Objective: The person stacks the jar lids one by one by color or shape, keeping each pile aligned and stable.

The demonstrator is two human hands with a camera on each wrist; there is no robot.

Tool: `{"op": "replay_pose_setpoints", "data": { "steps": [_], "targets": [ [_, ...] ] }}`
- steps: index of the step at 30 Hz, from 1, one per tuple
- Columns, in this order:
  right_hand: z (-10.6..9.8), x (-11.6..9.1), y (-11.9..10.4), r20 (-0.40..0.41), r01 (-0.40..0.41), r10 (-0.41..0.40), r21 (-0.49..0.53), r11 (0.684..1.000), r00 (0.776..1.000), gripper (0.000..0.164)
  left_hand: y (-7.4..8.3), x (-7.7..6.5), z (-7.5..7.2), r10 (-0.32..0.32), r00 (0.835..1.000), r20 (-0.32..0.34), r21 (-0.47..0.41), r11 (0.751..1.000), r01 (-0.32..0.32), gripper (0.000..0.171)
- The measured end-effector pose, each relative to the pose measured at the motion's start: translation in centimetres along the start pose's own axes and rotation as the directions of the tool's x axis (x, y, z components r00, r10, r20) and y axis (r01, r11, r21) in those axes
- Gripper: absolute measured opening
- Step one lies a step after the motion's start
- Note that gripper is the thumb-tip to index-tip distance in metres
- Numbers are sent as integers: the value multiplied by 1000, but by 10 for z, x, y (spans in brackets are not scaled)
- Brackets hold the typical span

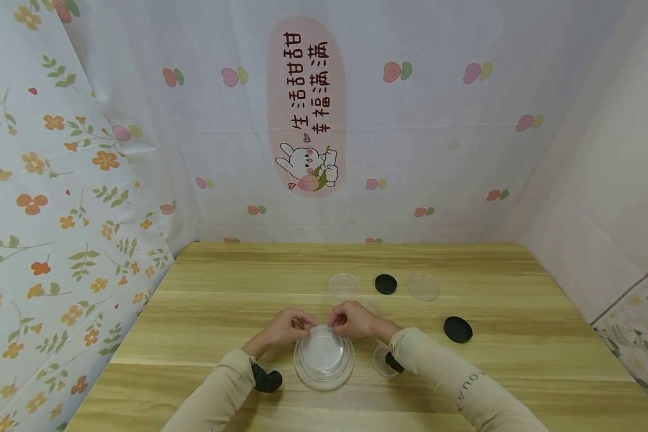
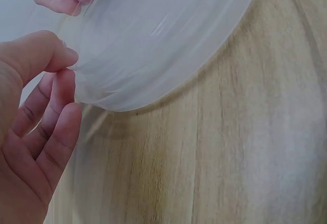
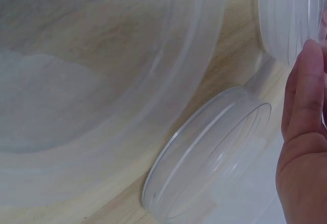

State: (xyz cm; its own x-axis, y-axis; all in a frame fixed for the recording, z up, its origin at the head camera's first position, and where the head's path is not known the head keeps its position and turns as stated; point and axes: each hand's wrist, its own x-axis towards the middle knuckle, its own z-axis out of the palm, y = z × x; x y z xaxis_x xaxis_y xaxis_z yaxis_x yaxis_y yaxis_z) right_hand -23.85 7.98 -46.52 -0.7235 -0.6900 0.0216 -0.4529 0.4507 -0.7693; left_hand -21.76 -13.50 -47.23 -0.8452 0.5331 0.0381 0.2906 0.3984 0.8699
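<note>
A stack of clear round plastic dishes (image 1: pixel 324 359) sits at the front middle of the table, a wider one at the bottom. At its far rim my left hand (image 1: pixel 290 327) pinches the edge of a clear dish (image 2: pixel 153 55) between thumb and forefinger, with the other fingers bent below. Opposite, my right hand (image 1: pixel 352 320) pinches the same rim; its fingertips also show at the top left of the left wrist view. In the right wrist view, the right hand (image 3: pixel 306 127) reaches up to the clear dish (image 3: pixel 281 19), its thumb out of sight.
Beside the right forearm lies a small clear dish (image 1: pixel 382 363). More clear dishes, one at the back (image 1: pixel 343 286) and one farther right (image 1: pixel 423 287), flank a black round lid (image 1: pixel 386 284). A second black lid (image 1: pixel 458 329) lies toward the right of the wooden table (image 1: pixel 205 288).
</note>
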Motion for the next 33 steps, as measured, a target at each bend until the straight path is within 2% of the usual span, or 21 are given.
{"op": "replay_pose_setpoints", "data": {
  "steps": [3,8,15,20,24,28,33],
  "targets": [
    [0,0,0,6,-6,6,10,1000,1000,9,10,-3,-1,28,1000,2,11,1000,-28,19],
    [0,0,0,6,-4,4,19,1000,1000,9,30,-8,-3,33,999,23,-17,999,-33,19],
    [0,-1,1,-1,-1,1,5,1000,1000,8,33,-8,-3,26,999,27,-1,1000,-26,19],
    [-1,-2,2,-2,29,-29,-23,999,1000,8,29,-7,-2,28,1000,6,0,1000,-28,16],
    [-4,-4,4,-40,53,-56,-70,996,998,8,15,-3,1,5,1000,-23,17,1000,-5,15],
    [-10,-8,6,-74,29,-35,-79,996,997,8,0,3,3,-25,998,-49,40,999,27,16],
    [-23,-14,7,-105,9,-16,-66,998,994,9,-1,9,0,0,998,-66,37,999,3,17]
  ]
}}
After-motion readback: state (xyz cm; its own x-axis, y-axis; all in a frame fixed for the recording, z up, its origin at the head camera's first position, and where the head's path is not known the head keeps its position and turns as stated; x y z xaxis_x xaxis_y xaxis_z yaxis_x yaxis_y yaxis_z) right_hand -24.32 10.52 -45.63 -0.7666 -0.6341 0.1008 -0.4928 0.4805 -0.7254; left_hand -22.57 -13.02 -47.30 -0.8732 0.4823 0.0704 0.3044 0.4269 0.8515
